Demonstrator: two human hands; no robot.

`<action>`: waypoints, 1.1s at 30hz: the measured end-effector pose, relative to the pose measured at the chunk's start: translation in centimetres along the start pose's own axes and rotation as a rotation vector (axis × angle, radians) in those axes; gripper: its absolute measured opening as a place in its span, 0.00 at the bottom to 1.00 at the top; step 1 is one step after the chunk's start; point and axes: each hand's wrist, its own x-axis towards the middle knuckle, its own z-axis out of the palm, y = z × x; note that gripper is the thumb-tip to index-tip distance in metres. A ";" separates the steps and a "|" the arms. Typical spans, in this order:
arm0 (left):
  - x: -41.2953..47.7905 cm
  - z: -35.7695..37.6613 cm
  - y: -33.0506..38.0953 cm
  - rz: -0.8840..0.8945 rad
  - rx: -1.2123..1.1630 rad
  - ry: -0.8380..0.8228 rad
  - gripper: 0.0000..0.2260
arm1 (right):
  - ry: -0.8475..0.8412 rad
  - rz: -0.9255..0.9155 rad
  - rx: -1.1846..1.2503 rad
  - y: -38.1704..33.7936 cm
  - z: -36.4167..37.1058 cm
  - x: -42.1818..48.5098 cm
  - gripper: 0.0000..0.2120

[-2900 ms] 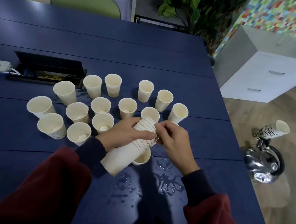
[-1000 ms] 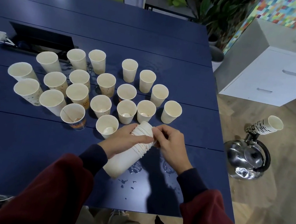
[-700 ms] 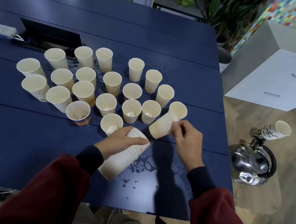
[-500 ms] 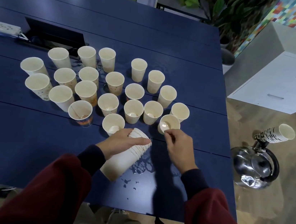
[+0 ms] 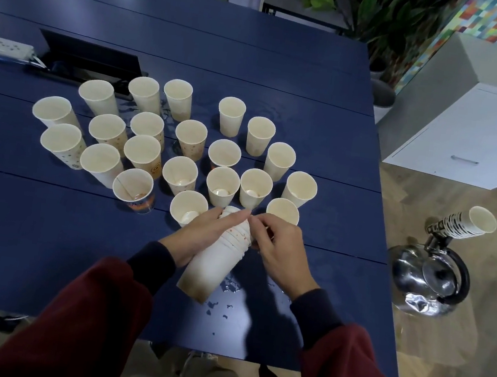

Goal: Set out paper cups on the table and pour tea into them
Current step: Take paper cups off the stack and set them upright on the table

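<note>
Paper cups (image 5: 222, 181), cream-coloured and tapered, stand upright and mouth-up in a loose cluster of roughly twenty on the dark blue planked tabletop (image 5: 44, 240); some touch their neighbours and others stand just apart. Several show small pale discs or a little liquid at the bottom, a few carry faint dotted prints, and one at the near left of the cluster (image 5: 133, 189) has an orange print low on its wall. The nearest cup on the right (image 5: 283, 210) stands just beyond the right grip (image 5: 280, 249). A nested stack (image 5: 215, 266) of more such cups is held tilted above the near part of the tabletop, its closed base toward the person and its ribbed band of rims pointing at the cluster. The left grip (image 5: 203, 233) wraps over the stack's upper half, with its fingers laid along the rims. The right grip has its fingers curled and pinches at the rims on the stack's far end. Both arms wear dark red sleeves with navy cuffs. Small water droplets (image 5: 225, 286) glisten on the tabletop under the stack. At the far left lie a white power strip (image 5: 3, 47) and a black rectangular cable hatch (image 5: 90, 56). On the wood-look floor to the right sits a shiny rounded steel kettle (image 5: 427, 281) with a black handle, and a second stack of black-and-white patterned cups (image 5: 464, 223) juts out sideways above it. Behind it stands a white drawer cabinet (image 5: 469, 135).
</note>
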 end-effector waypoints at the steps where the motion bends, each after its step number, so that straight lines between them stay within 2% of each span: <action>1: 0.1 -0.2 -0.1 0.022 -0.003 -0.026 0.21 | -0.002 0.017 0.034 0.0 0.1 0.1 0.11; 3: 0.0 -0.5 -0.3 0.065 0.036 -0.043 0.23 | 0.002 0.037 0.072 0.1 0.0 0.4 0.12; 8: -0.1 -0.8 -0.2 0.148 0.163 0.117 0.22 | 0.004 0.016 0.050 -0.6 -0.1 1.0 0.14; 13: -0.1 -1.4 0.0 0.209 0.249 0.128 0.24 | 0.051 0.005 0.007 -1.0 0.3 1.2 0.15; 17: -0.9 -2.6 -0.3 0.202 0.371 0.112 0.24 | 0.232 0.037 0.001 -2.0 0.1 1.6 0.17; 21: -1.6 -4.8 -0.8 0.190 0.393 0.138 0.24 | 0.425 0.038 -0.053 -2.4 -0.8 2.2 0.18; 23: -1.9 -6.0 -0.8 0.197 0.382 0.154 0.25 | 0.417 0.005 -0.117 -2.4 -0.3 1.9 0.17; 27: -2.6 -8.1 -0.3 0.199 0.299 0.112 0.23 | 0.293 -0.048 -0.258 -1.5 2.6 0.6 0.14; 30: -3.5 -9.5 0.4 0.208 0.270 0.079 0.19 | 0.196 -0.020 -0.360 -0.7 5.1 -0.3 0.11; 33: -3.9 -10.9 0.9 0.185 0.229 0.056 0.23 | 0.159 0.060 -0.461 -0.3 6.6 -0.7 0.07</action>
